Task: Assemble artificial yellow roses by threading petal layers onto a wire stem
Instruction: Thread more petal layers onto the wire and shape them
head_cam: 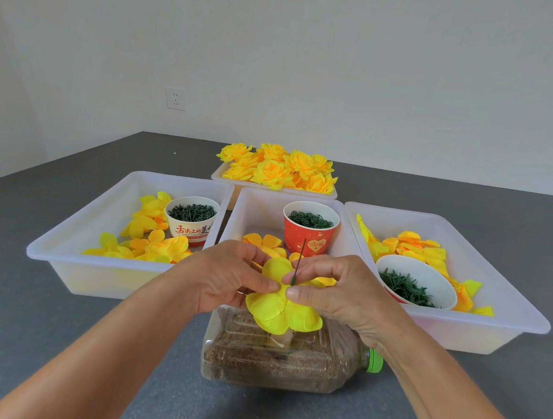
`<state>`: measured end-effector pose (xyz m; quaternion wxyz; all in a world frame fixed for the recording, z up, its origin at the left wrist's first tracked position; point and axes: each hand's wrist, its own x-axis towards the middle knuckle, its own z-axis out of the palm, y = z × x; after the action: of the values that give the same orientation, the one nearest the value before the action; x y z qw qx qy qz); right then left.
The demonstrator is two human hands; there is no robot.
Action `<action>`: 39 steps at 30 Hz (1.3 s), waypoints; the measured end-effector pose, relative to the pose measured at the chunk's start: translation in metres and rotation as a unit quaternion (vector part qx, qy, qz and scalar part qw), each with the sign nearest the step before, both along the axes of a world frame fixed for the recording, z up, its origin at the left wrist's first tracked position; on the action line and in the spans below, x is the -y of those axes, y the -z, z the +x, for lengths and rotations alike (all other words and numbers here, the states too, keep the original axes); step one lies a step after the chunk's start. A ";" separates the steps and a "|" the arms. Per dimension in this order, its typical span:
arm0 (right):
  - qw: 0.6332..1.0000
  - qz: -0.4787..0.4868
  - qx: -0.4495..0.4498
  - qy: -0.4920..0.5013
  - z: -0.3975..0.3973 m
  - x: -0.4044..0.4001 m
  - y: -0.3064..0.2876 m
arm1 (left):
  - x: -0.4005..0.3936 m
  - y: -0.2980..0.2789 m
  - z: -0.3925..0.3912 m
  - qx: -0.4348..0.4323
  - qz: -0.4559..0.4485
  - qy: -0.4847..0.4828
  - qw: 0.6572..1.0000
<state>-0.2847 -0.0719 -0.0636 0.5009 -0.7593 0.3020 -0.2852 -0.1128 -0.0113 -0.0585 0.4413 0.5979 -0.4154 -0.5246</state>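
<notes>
Pinching a yellow petal layer (282,308) on the wire stem (298,263) with your left hand (226,277) and right hand (331,286) above the bottle (285,362), you've a tray of finished roses (276,168) behind, loose petals (415,247) remaining.

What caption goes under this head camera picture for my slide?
Both hands, left hand and right hand, pinch a yellow petal layer threaded on a green wire stem.
</notes>
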 end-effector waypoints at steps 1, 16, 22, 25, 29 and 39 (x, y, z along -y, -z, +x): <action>1.000 -0.001 -0.003 0.003 0.000 0.000 0.000 | 0.000 0.000 0.000 0.002 -0.001 0.001 1.000; 0.996 -0.064 -0.036 0.056 0.004 -0.009 -0.004 | 0.000 0.006 0.001 -0.045 0.001 0.008 0.999; 0.995 -0.086 -0.028 0.043 0.006 -0.008 -0.003 | 0.000 0.004 0.000 -0.012 -0.036 0.009 0.999; 0.996 -0.082 -0.031 0.034 0.005 -0.006 -0.004 | -0.002 0.005 0.000 -0.015 -0.044 0.008 0.999; 0.997 -0.064 -0.026 0.041 0.004 -0.006 -0.003 | -0.008 0.007 -0.001 0.077 -0.098 -0.052 0.991; 0.995 -0.054 -0.053 0.061 0.005 -0.007 -0.006 | -0.013 0.004 -0.016 0.175 -0.294 -0.024 0.939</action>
<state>-0.2801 -0.0649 -0.0574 0.4240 -0.7796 0.3577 -0.2909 -0.1285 0.0015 -0.0621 0.5305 0.5339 -0.6069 -0.2555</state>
